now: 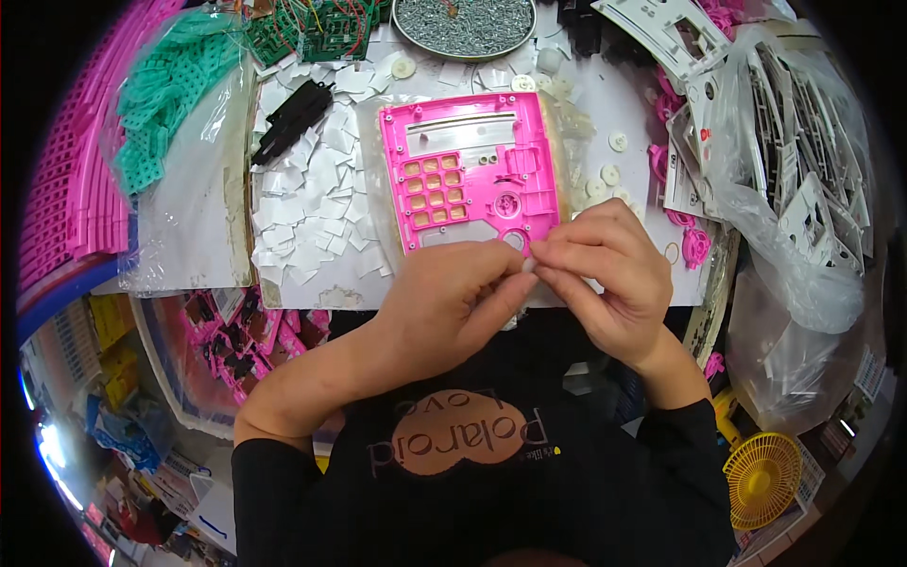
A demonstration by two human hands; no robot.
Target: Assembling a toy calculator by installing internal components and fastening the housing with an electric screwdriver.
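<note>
Both hands meet just over the near edge of a pink plastic housing (484, 189). My left hand (449, 293) is closed, its thumb and index finger pinched. Opposite it, my right hand (609, 269) pinches at the same spot, fingertips touching or nearly touching the left ones. Something small and pale seems to be between the fingertips, too hidden to name. The housing lies on a padded support wrapped in clear plastic, its inner side up, showing a grid of square holes, a round speaker-like seat and screw posts.
White paper pieces (316, 203) are scattered to the left, below a black plastic part (295, 118). At the back stand a dish of screws (463, 28) and green circuit boards (316, 28). White round discs (609, 176) lie right, near a bag of white panels (803, 142).
</note>
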